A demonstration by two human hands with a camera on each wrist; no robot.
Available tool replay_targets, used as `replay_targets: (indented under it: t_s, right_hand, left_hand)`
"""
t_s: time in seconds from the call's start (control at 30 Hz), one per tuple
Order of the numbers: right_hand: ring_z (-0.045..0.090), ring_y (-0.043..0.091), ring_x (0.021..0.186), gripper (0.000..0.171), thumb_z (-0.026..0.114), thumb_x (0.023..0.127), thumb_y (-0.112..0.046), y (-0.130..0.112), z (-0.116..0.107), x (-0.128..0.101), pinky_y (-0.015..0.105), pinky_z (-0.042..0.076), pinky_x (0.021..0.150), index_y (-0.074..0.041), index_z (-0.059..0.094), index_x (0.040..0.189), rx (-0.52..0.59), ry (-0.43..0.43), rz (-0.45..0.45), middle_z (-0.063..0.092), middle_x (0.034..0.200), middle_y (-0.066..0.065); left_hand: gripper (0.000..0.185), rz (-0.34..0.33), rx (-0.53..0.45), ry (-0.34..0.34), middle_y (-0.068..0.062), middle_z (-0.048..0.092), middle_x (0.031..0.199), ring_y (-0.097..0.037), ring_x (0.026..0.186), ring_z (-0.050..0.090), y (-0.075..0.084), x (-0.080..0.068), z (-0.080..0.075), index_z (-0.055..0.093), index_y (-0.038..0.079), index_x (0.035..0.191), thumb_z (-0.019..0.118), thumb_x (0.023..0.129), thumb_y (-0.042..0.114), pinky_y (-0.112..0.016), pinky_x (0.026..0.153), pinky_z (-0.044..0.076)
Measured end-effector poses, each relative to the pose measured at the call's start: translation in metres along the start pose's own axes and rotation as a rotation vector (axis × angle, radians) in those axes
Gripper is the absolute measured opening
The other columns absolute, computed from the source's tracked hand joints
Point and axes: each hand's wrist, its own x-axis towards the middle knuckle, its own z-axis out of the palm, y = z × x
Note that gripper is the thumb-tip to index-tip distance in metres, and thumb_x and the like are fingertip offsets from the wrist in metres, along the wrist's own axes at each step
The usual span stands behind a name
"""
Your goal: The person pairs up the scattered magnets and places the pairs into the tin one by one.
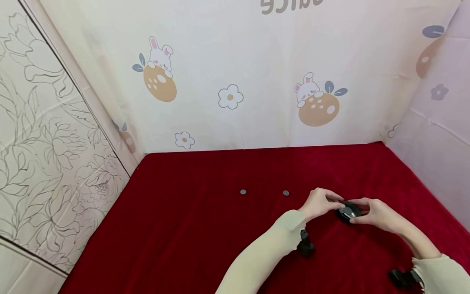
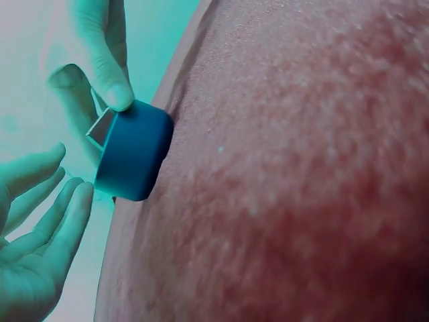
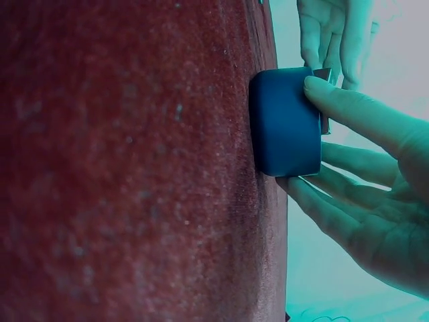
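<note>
Small round dark puck-like case [image 1: 349,211] with a silvery top lies on the red velvet cloth [image 1: 205,228], right of two grey coins [image 1: 243,192]. It looks rigid, light and smooth-sided. Right hand [image 1: 376,214] pinches its rim; left hand [image 1: 320,204] touches it with relaxed fingers.

Setting: small makeshift recording booth, apparently in a home rather than a shop or lab.
Surface: counter [image 1: 205,228] covered by a deep red velvet-like cloth reaching all three walls.
Rear wall: pale fabric sheet [image 1: 257,61] hung as a backdrop, creased, printed with cartoon rabbits on oranges [image 1: 159,71] and small flowers [image 1: 230,96].
Right wall: same printed fabric [image 1: 437,130], hanging loosely.
Left wall: cream panel [image 1: 40,134] with line-drawn peony-like flowers.
Wrist views: red cloth pile seen close; colours tinted teal.
</note>
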Motion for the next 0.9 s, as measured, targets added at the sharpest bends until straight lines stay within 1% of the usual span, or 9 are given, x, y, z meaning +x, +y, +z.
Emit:
replay_targets:
  t_s: [0.17,0.33,0.43,0.5,0.63,0.73,0.77,0.83,0.9]
  right_hand:
    - [0.058,0.002,0.077,0.055,0.073,0.072,-0.017,-0.002,-0.002,0.001,0.018,0.046,0.062,0.014,0.051,0.111,-0.005,-0.025,-0.003,0.059,0.099,0.022]
    - [0.055,-0.001,0.077,0.056,0.071,0.073,-0.015,-0.003,-0.004,0.001,0.018,0.046,0.061,0.016,0.048,0.112,0.004,-0.064,-0.033,0.059,0.099,0.023]
    - [0.052,-0.001,0.076,0.056,0.072,0.072,-0.015,-0.003,-0.003,0.001,0.019,0.044,0.059,0.016,0.048,0.112,-0.017,-0.073,-0.044,0.058,0.098,0.022]
    - [0.051,-0.001,0.078,0.057,0.073,0.071,-0.017,-0.004,-0.003,0.002,0.020,0.044,0.060,0.014,0.049,0.113,-0.052,-0.063,-0.035,0.058,0.100,0.021]
    - [0.051,0.006,0.086,0.059,0.075,0.069,-0.023,-0.010,-0.002,0.006,0.022,0.044,0.066,0.009,0.052,0.113,-0.129,-0.020,-0.031,0.057,0.105,0.021]
    - [0.051,0.010,0.091,0.058,0.074,0.070,-0.024,-0.017,-0.002,0.011,0.022,0.044,0.068,0.007,0.054,0.114,-0.134,0.007,-0.037,0.055,0.109,0.023]
    - [0.050,0.009,0.089,0.057,0.074,0.071,-0.024,-0.020,-0.002,0.013,0.022,0.044,0.066,0.007,0.053,0.114,-0.124,0.008,-0.040,0.055,0.110,0.024]
    - [0.052,0.009,0.076,0.056,0.072,0.073,-0.022,-0.025,0.000,0.017,0.022,0.044,0.060,0.008,0.052,0.116,-0.072,-0.002,-0.040,0.053,0.110,0.024]
    - [0.049,0.006,0.059,0.055,0.070,0.076,-0.022,-0.030,0.002,0.021,0.023,0.042,0.053,0.008,0.050,0.118,-0.031,-0.015,-0.027,0.053,0.110,0.024]
  left_hand:
    - [0.016,0.023,0.006,-0.039,0.013,0.063,0.081,0.004,0.067,0.051,-0.001,-0.004,-0.011,0.070,0.016,0.094,0.067,0.079,0.019,-0.012,0.059,0.042]
    - [0.017,0.044,0.050,-0.081,0.013,0.062,0.082,0.003,0.070,0.051,-0.005,-0.008,-0.024,0.069,0.015,0.096,0.066,0.080,0.018,-0.012,0.060,0.042]
    - [0.018,0.053,0.073,-0.093,0.012,0.062,0.082,0.002,0.069,0.051,-0.007,-0.011,-0.033,0.068,0.013,0.098,0.065,0.081,0.018,-0.012,0.059,0.043]
    - [0.018,0.058,0.087,-0.097,0.012,0.061,0.082,0.002,0.068,0.051,-0.008,-0.013,-0.039,0.068,0.012,0.098,0.065,0.081,0.018,-0.012,0.059,0.043]
    - [0.019,0.053,0.108,-0.100,0.011,0.061,0.082,0.002,0.068,0.051,-0.013,-0.016,-0.049,0.067,0.012,0.099,0.064,0.081,0.018,-0.013,0.059,0.043]
    - [0.019,0.046,0.121,-0.093,0.012,0.061,0.084,0.002,0.068,0.052,-0.018,-0.019,-0.057,0.067,0.013,0.099,0.064,0.081,0.019,-0.013,0.060,0.043]
    - [0.019,0.047,0.121,-0.092,0.012,0.061,0.084,0.002,0.069,0.052,-0.020,-0.020,-0.059,0.067,0.013,0.099,0.064,0.081,0.019,-0.014,0.060,0.043]
    - [0.020,0.052,0.124,-0.092,0.011,0.061,0.085,0.002,0.069,0.052,-0.024,-0.022,-0.065,0.067,0.012,0.100,0.064,0.082,0.019,-0.014,0.060,0.043]
    - [0.020,0.057,0.130,-0.093,0.010,0.062,0.086,0.001,0.070,0.053,-0.028,-0.024,-0.071,0.067,0.011,0.100,0.064,0.082,0.019,-0.014,0.060,0.044]
